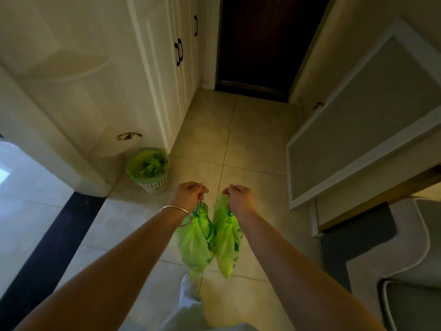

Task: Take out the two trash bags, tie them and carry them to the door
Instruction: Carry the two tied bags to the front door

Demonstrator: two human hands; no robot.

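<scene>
Two tied green trash bags hang side by side above the tiled floor. My left hand (pixel 189 194) is shut on the blue drawstring of the left trash bag (pixel 194 244). My right hand (pixel 239 197) is shut on the top of the right trash bag (pixel 226 244). Both arms are stretched forward and the bags touch each other. The dark brown door (pixel 260 41) stands shut at the far end of the hallway, straight ahead. A silver bangle sits on my left wrist.
A small white bin (pixel 149 170) with a green liner stands on the floor at the left, against white cabinets (pixel 133 68). An open white-framed door (pixel 362 115) leans in from the right. A grey mat (pixel 381 247) lies at lower right. A black floor strip runs at lower left.
</scene>
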